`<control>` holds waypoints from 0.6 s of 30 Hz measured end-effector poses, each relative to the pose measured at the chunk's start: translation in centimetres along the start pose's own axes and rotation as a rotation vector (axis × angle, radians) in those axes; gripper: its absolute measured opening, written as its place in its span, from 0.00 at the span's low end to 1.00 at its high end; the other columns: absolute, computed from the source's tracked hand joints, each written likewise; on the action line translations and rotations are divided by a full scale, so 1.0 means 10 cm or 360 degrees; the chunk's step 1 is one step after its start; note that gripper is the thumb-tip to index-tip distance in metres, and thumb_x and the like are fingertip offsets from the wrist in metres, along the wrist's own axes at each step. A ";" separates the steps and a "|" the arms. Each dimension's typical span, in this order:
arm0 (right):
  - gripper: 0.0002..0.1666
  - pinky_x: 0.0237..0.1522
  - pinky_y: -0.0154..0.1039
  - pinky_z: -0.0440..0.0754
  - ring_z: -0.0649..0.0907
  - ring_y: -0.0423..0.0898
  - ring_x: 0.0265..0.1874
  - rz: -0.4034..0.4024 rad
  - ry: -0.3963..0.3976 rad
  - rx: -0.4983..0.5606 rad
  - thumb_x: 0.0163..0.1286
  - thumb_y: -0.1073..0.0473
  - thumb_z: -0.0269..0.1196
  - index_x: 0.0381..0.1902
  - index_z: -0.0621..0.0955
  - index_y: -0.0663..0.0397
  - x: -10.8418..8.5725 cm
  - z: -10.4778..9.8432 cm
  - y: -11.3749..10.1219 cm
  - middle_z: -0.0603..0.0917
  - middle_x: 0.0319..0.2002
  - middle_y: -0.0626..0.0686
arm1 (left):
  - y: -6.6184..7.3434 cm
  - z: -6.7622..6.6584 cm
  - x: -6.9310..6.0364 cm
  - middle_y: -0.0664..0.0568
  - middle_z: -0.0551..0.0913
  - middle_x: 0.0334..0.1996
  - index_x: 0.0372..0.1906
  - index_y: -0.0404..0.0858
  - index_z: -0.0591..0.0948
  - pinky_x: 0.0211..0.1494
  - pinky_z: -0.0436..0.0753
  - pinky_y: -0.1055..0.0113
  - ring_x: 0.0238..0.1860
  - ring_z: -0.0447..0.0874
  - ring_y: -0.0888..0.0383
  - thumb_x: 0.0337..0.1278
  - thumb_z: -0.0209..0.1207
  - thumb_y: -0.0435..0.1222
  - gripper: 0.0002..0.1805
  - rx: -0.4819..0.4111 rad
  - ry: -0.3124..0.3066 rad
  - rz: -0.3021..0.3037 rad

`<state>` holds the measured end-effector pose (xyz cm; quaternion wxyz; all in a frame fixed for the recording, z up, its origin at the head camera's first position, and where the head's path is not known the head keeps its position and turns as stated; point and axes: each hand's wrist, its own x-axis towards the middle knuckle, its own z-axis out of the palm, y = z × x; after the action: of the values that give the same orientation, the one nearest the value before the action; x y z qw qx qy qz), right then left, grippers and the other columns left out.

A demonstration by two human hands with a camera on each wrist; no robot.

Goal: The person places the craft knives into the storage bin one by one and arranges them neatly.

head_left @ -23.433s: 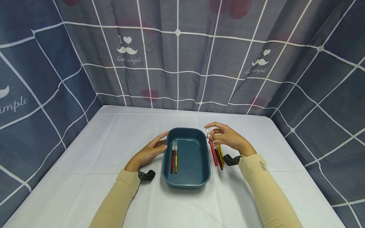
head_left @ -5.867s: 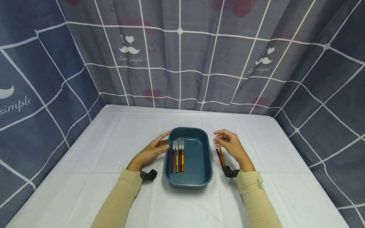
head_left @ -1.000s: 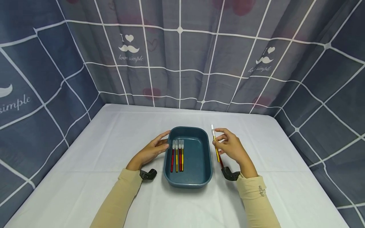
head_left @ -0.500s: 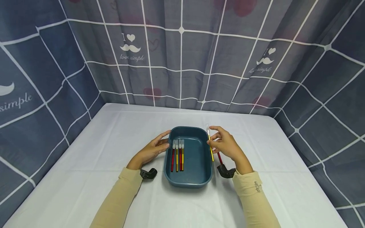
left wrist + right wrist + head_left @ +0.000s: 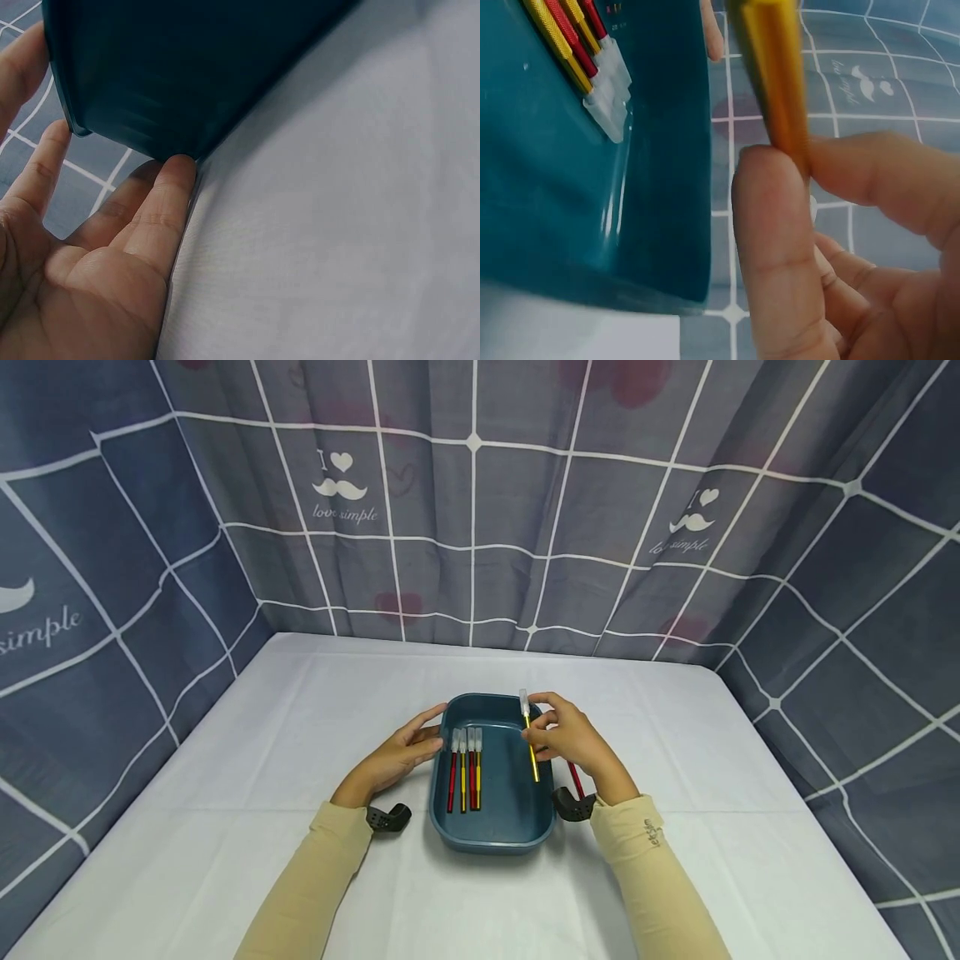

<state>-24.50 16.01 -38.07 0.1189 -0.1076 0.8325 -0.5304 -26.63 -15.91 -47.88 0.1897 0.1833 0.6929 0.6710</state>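
My right hand (image 5: 579,747) pinches a yellow craft knife (image 5: 532,756) with a clear cap, between thumb and fingers. It hangs cap-end away from me over the right part of the blue-green tray (image 5: 491,847). Several capped craft knives (image 5: 463,781), red and yellow by turns, lie side by side in the tray's left half; the right wrist view shows their knurled grips (image 5: 549,34) and clear caps (image 5: 606,112). With extended fingers, my left hand (image 5: 393,767) touches the tray's left side. A red craft knife (image 5: 575,779) lies right of the tray, partly hidden by my right hand and wrist camera.
A white cloth (image 5: 337,693) covers the table under the tray. Grey-blue checked curtains (image 5: 435,510) stand behind the table and along both sides. Black wrist cameras (image 5: 388,819) sit below each hand, the right one close to the tray's right edge.
Over the last second my right hand carries the yellow craft knife leftward from beside the tray to over it. Earlier, more craft knives lay right of the tray. My left hand stays at the tray.
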 end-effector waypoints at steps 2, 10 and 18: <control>0.40 0.40 0.44 0.93 0.88 0.47 0.37 0.0008 -0.0029 0.0006 0.77 0.69 0.67 0.80 0.65 0.66 0.03 0.03 -0.01 0.85 0.43 0.60 | -0.01 0.00 0.00 0.30 0.51 0.85 0.90 0.48 0.51 0.84 0.59 0.39 0.85 0.50 0.33 0.85 0.55 0.33 0.40 0.0013 -0.0005 0.0007; 0.40 0.42 0.47 0.93 0.84 0.45 0.34 0.0029 -0.0100 0.0058 0.77 0.70 0.66 0.80 0.63 0.68 0.13 0.13 -0.02 0.85 0.39 0.57 | 0.01 0.00 -0.01 0.30 0.52 0.85 0.90 0.47 0.52 0.84 0.59 0.38 0.85 0.50 0.33 0.84 0.55 0.33 0.40 -0.0006 -0.0007 0.0013; 0.40 0.38 0.45 0.93 0.84 0.46 0.32 0.0104 -0.0102 0.0025 0.75 0.71 0.67 0.80 0.64 0.67 0.24 0.26 -0.01 0.86 0.39 0.58 | 0.02 0.02 0.00 0.32 0.53 0.85 0.90 0.49 0.53 0.84 0.60 0.39 0.85 0.51 0.35 0.84 0.56 0.33 0.40 0.0009 0.0017 -0.0008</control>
<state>-25.96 13.01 -39.23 0.1636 -0.0963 0.8272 -0.5289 -26.52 -15.79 -47.70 0.1872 0.1784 0.6963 0.6695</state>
